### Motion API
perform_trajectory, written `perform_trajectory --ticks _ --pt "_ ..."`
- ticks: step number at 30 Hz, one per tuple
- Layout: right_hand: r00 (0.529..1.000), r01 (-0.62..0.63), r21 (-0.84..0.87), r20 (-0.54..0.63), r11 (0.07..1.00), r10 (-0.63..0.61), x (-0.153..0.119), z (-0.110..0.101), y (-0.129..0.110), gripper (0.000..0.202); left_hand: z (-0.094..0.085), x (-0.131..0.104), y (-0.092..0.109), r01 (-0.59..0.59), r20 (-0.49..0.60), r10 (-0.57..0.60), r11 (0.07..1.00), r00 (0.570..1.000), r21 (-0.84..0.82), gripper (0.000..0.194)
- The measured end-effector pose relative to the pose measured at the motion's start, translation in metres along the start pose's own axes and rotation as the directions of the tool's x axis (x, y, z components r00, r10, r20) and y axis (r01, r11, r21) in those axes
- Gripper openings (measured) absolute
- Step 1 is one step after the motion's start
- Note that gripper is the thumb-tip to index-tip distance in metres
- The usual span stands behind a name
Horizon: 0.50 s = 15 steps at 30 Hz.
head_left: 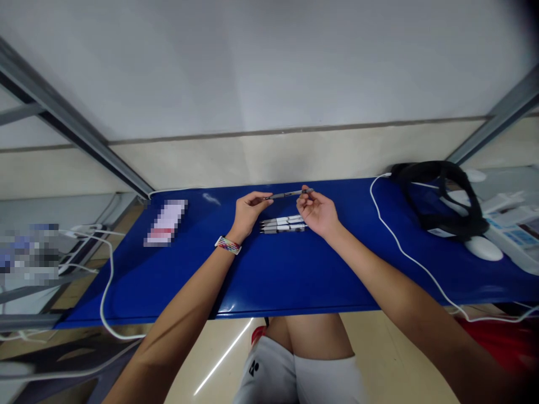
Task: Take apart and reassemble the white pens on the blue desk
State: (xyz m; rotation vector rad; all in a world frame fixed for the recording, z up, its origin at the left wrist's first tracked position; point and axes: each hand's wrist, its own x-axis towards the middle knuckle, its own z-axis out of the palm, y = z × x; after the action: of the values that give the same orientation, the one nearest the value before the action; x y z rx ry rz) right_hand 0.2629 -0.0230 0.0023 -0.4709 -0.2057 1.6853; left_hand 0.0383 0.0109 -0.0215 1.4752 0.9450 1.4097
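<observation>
A slim grey pen (288, 194) is held level above the blue table (295, 275), one end in each hand. My left hand (249, 210) pinches its dark left end between thumb and fingertips. At the other end, my right hand (316, 210) grips the pen with thumb and index finger, palm partly turned up and the other fingers curled. Just below lie several white and grey pens (280, 225), side by side with dark tips to the left; my right hand partly covers their right ends.
A pixelated flat item (166, 223) lies at the table's left. On the right rest a black headset-like strap (446, 199) and a white rounded device (484, 248). A white cable (404, 255) crosses the right side. Metal posts stand at both sides, a wall behind.
</observation>
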Motion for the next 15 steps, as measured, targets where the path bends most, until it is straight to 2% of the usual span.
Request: perform_trajectory --ticks 10,15 --pt "1.000 -0.025 0.038 -0.014 0.999 0.025 -0.0027 0.0036 -0.0020 0.022 -0.0002 -0.0003 0.0006 0.006 -0.015 -0.006 1.000 1.000 0.006 0.026" --pt "0.999 -0.028 0.039 0.023 0.999 0.027 -0.0031 0.0010 -0.0008 0.022 0.0003 -0.0006 0.0009 0.017 -0.014 -0.017 1.000 1.000 -0.007 0.026"
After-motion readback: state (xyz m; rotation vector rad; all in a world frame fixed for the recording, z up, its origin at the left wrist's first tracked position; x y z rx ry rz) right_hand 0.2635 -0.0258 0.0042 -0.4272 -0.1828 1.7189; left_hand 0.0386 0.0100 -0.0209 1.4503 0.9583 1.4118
